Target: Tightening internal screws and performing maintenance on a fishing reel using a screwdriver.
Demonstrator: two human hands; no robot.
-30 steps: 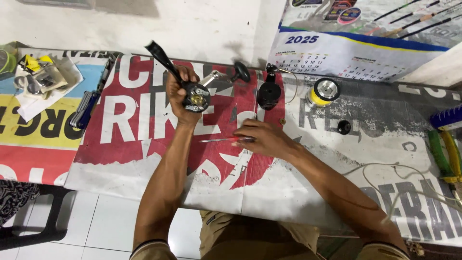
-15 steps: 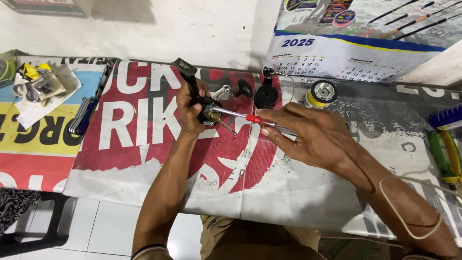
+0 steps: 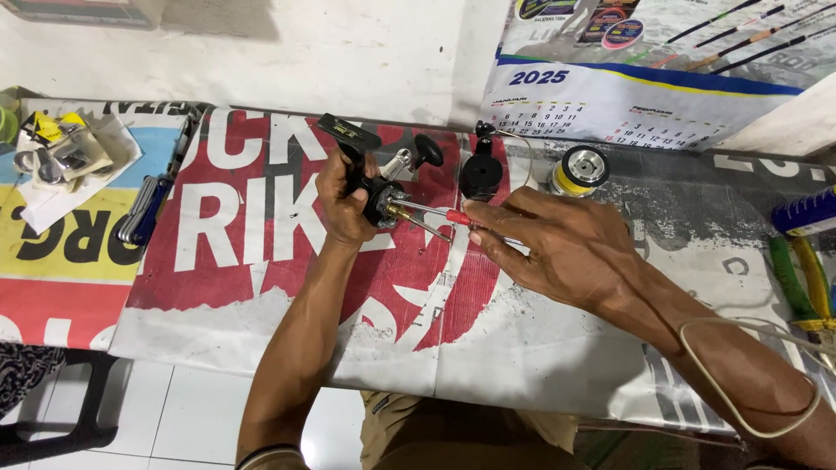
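My left hand (image 3: 342, 202) grips a black fishing reel body (image 3: 373, 191) above the table, its foot (image 3: 347, 133) pointing up and left. My right hand (image 3: 557, 248) holds a thin red-handled tool (image 3: 440, 217), whose metal tip meets the brass end of the reel. The wire bail arm (image 3: 424, 225) hangs under the tool. A black reel handle with a knob (image 3: 418, 154) lies on the table just behind the reel. A black rotor part (image 3: 480, 173) stands upright beyond my right fingers.
A spool with yellow line (image 3: 581, 170) sits at the back. The printed banner (image 3: 261, 252) covers the table. A folding hex key set (image 3: 144, 210) lies left, small parts on paper (image 3: 61, 152) far left, green and yellow pliers handles (image 3: 801, 278) right. A calendar (image 3: 627, 104) leans on the wall.
My right hand picked the red-handled tool off the table and brought it to the reel. My left hand turned the reel so its end faces right.
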